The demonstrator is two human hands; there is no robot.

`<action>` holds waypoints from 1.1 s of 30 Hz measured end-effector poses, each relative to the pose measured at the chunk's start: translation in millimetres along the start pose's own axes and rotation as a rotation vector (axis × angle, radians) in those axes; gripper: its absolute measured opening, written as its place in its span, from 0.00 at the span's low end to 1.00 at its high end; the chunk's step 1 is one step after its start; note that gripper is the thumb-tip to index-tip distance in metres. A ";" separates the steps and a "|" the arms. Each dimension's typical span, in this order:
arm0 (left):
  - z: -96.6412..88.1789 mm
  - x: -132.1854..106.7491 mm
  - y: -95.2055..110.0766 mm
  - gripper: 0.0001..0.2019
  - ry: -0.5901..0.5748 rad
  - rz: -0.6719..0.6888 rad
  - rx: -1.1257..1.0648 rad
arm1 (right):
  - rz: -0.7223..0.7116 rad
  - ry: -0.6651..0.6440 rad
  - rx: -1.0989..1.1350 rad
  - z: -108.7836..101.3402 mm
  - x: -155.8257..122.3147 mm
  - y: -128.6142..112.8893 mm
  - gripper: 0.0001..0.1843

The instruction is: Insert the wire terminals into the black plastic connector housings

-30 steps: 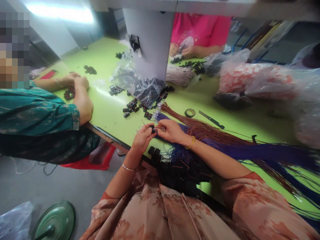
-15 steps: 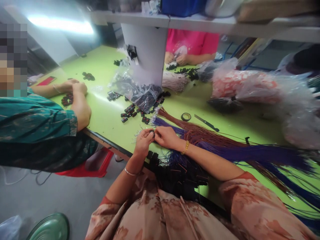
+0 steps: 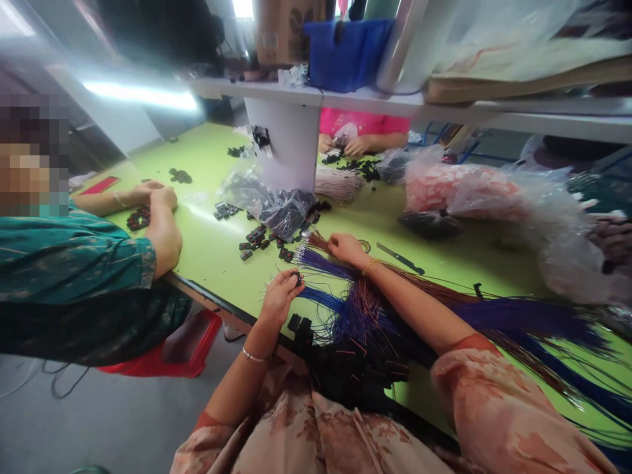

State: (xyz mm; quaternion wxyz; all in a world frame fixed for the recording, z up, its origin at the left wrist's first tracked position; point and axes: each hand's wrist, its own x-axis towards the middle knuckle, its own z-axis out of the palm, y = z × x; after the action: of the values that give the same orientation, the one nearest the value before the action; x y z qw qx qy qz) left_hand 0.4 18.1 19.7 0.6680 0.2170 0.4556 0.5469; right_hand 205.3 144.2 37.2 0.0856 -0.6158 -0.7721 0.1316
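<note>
Left hand [image 3: 279,299] fingers pinch a black connector [image 3: 297,278] over the tabletop [image 3: 207,230] edge, right hand [image 3: 346,249] sits on the wire bundle [image 3: 494,311] tips, grip unclear; wired pile [image 3: 355,359] by the lap, plenty of loose wires left, so looks mid-batch.

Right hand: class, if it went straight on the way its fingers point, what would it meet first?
The right hand would likely meet the brown wire ends first; depth is unclear.
</note>
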 end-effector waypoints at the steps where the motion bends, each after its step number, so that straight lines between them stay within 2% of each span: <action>1: -0.1 -0.2 0.5 0.14 -0.001 -0.002 0.001 | -0.016 0.000 -0.010 -0.5 -0.6 1.0 0.11; 6: 0.5 -0.3 2.3 0.14 -0.005 -0.006 -0.001 | -0.060 0.047 -0.080 -13.1 -4.8 3.2 0.12; 10: 3.0 -0.5 2.4 0.14 -0.032 0.006 0.001 | -0.118 0.055 0.052 -19.8 -4.5 -3.6 0.10; 17: 8.7 -1.4 3.3 0.15 -0.045 0.021 -0.035 | -0.318 0.075 0.513 -18.8 -12.3 -46.2 0.07; 22: 11.1 -1.8 2.4 0.15 -0.068 0.015 -0.057 | -0.420 0.007 0.629 -30.1 -24.8 -73.5 0.05; 27: 11.3 -1.0 -0.9 0.14 -0.058 0.016 -0.071 | -0.449 -0.009 0.667 -33.5 -32.4 -82.4 0.06; 33: 11.0 -0.7 -1.3 0.11 -0.088 0.036 -0.126 | -0.391 0.029 0.661 -28.5 -54.5 -74.2 0.06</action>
State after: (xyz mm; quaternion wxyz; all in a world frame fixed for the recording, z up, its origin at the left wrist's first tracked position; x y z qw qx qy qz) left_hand 10.4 19.3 24.3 0.6898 0.2067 0.3864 0.5763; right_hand 157.2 78.6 88.8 0.3140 -0.3980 -0.7895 0.3459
